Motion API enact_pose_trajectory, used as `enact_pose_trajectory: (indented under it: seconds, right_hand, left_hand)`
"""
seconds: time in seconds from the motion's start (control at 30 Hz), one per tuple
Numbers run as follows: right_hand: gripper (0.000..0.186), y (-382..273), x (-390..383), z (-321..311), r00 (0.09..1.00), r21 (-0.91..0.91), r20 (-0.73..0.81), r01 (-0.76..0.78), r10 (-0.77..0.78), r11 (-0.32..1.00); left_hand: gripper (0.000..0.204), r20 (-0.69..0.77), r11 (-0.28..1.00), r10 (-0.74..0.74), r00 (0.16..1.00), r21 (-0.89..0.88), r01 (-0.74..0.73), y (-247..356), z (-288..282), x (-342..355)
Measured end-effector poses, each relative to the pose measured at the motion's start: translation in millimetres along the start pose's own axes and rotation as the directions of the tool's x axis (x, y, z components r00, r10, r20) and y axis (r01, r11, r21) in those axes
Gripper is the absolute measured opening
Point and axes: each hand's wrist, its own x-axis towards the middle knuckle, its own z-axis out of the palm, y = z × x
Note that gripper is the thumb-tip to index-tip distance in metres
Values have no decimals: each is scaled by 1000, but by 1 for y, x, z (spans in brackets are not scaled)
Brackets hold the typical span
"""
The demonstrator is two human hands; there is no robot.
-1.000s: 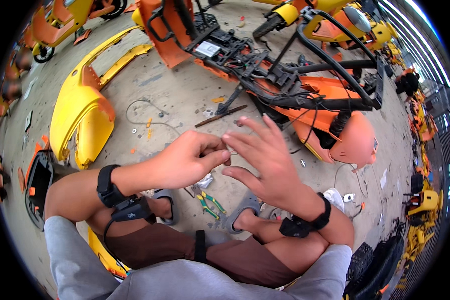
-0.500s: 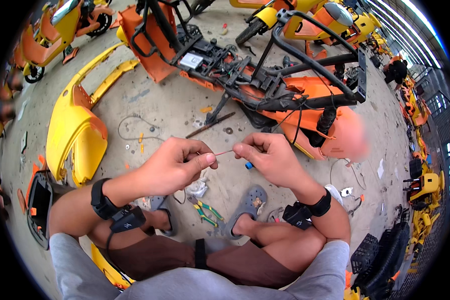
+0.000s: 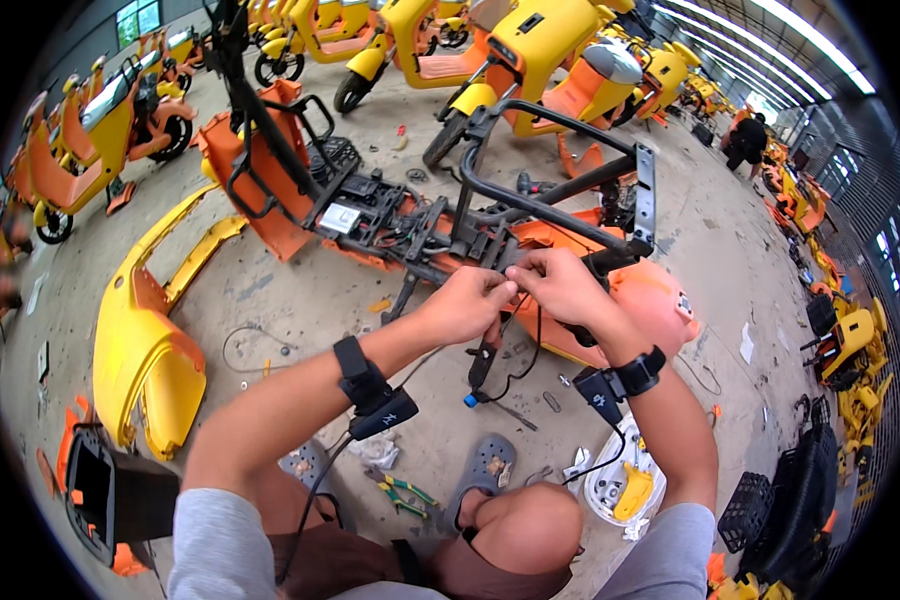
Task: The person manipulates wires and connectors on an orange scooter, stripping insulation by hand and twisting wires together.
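Observation:
My left hand and my right hand meet at the fingertips in front of a stripped scooter frame. Both are closed in a pinch. Whatever the left one grips is hidden by its fingers. A thin black cable hangs below the right hand, seemingly from its fingers, and curves down to a blue-tipped end. Behind the hands, the frame's open middle bears wiring and a silver box. Orange body panels remain on the frame.
A yellow body panel lies at left. Green-handled pliers rest near my feet, and a white tray of small parts stands at right. Yellow scooters line the back. A person in dark clothes is far off at right.
Both hands have moved away from me and to the right, up to the frame, and come together. The thin reddish wire stretched between them before is now out of sight. My view has tilted up.

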Motion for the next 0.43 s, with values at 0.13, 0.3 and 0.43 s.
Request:
enact_pose_trajectory:
  seconds: [0.13, 0.3, 0.43]
  right_hand:
    - [30, 23, -6, 8, 984, 40, -123, -122, 126, 992]
    - [31, 55, -45, 46, 970, 259, -67, -208, 232, 943]
    - [29, 70, -52, 50, 962, 479, 8, -244, 273, 844]
  left_hand:
    - [31, 57, 994, -112, 992, -8, 112, -12, -4, 10]
    - [29, 297, 949, -290, 910, 215, 232, -26, -8, 16]
    - [25, 273, 951, -195, 942, 288, 113, -29, -2, 28]
